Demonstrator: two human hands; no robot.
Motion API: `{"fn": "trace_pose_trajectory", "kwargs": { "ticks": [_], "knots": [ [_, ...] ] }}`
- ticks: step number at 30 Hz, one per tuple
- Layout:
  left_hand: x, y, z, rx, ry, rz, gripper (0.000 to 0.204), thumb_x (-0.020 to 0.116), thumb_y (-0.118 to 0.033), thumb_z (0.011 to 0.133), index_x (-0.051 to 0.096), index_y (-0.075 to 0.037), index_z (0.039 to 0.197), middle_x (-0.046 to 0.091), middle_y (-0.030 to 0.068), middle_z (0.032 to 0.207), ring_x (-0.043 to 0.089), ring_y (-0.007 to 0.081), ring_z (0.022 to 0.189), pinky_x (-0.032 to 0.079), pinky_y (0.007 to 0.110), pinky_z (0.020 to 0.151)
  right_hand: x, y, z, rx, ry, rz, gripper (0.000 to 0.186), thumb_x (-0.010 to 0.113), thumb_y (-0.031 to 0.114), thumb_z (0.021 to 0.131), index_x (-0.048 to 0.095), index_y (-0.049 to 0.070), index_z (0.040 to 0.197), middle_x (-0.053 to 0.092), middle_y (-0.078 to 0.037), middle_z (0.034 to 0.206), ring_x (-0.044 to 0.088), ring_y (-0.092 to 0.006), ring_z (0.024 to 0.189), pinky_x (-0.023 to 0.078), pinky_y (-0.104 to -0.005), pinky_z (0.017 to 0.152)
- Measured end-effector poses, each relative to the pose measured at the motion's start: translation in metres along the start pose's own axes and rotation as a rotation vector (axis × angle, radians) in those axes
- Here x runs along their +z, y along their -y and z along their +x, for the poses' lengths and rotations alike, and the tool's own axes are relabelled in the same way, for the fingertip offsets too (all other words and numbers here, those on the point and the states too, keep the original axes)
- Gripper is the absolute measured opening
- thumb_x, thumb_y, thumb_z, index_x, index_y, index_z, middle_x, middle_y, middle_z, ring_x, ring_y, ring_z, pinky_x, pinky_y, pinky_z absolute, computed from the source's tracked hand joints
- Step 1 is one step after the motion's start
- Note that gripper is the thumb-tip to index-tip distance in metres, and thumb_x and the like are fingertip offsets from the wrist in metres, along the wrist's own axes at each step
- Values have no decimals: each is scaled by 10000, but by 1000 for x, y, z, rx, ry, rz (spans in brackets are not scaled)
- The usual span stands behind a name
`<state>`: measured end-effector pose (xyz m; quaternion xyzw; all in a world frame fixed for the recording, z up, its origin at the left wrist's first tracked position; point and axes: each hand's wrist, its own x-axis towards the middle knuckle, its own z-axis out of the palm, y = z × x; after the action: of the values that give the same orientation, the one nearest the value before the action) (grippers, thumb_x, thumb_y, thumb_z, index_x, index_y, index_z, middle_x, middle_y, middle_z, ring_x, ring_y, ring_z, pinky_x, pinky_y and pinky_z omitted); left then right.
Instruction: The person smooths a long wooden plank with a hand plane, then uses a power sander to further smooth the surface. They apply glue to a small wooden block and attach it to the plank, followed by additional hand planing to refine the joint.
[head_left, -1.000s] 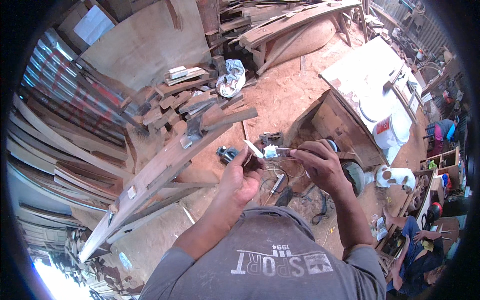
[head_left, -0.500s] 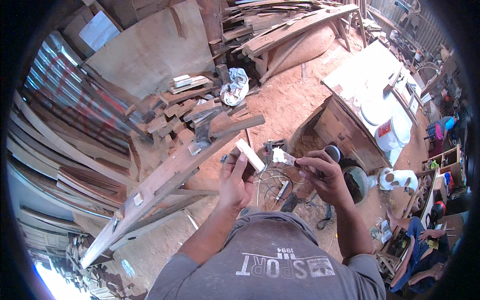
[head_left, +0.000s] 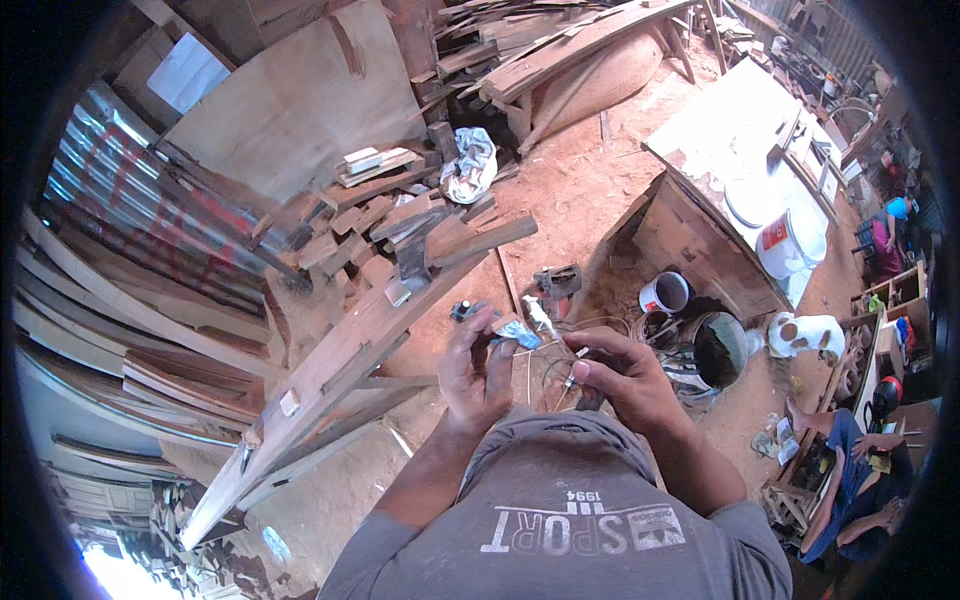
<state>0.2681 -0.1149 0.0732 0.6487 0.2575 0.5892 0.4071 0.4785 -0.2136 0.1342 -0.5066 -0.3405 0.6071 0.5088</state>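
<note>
My left hand (head_left: 477,375) is closed on a small block (head_left: 519,333), whose upper end looks wood-coloured and whose near face looks pale blue. Just to its right, my right hand (head_left: 620,368) pinches a thin stick-like applicator (head_left: 572,357), tilted up, with a lump of white paste (head_left: 540,312) on its far tip. The tip is close above the block; whether they touch I cannot tell. Below my hands are cords, and a dark power tool (head_left: 558,283) lies on the dirt floor beyond them.
A long timber beam (head_left: 330,370) slants along my left, near stacked offcuts (head_left: 355,220). At right are a white-topped bench (head_left: 700,140), buckets (head_left: 785,245), a metal drum (head_left: 722,350), a spotted dog (head_left: 805,335) and two people (head_left: 855,470) (head_left: 890,240).
The block in my left hand has turned from a steep slant toward horizontal, showing its bluish face. My right hand has moved down, and its applicator now points more steeply upward.
</note>
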Motion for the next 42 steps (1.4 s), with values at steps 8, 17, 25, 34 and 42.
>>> {"fn": "trace_pose_trajectory", "kwargs": {
  "ticks": [8, 17, 25, 34, 42],
  "knots": [
    [-2, -22, 24, 301, 36, 345, 320, 783, 94, 896, 732, 29, 1205, 762, 196, 1012, 761, 342, 937, 610, 386, 820, 3, 5, -10, -413, -151, -299, 392, 781, 36, 957, 715, 34, 1343, 680, -126, 1272, 666, -215, 1136, 537, -347, 963],
    [-12, -20, 20, 472, 43, 518, 268, 752, 70, 916, 719, 46, 1181, 759, 209, 1073, 773, 342, 924, 633, 406, 769, 11, -4, -8, -365, -77, -199, 369, 747, 38, 993, 709, 60, 1359, 642, -103, 1336, 645, -181, 1165, 551, -295, 942],
    [-23, -26, 24, 617, 46, 468, 206, 713, 5, 951, 697, 30, 1155, 756, 193, 1119, 790, 360, 1003, 660, 430, 815, 34, -2, -15, -429, 49, -236, 367, 746, 5, 989, 708, 40, 1352, 618, -109, 1291, 627, -145, 1094, 526, -263, 858],
    [-32, -35, 19, 624, 52, 450, 276, 762, -110, 979, 674, 17, 1208, 733, 169, 1133, 787, 355, 1000, 654, 421, 812, 17, 2, -2, -517, 50, -462, 386, 778, 29, 959, 728, 62, 1340, 660, -124, 1214, 656, -222, 1118, 528, -340, 947],
    [-32, -39, 16, 631, 78, 532, 252, 758, -107, 991, 637, -42, 1203, 708, 136, 1087, 786, 318, 932, 653, 405, 756, 8, 14, -7, -395, 1, -375, 343, 765, 93, 992, 739, 70, 1333, 699, -136, 1207, 676, -256, 1154, 532, -376, 976]
  ]
}}
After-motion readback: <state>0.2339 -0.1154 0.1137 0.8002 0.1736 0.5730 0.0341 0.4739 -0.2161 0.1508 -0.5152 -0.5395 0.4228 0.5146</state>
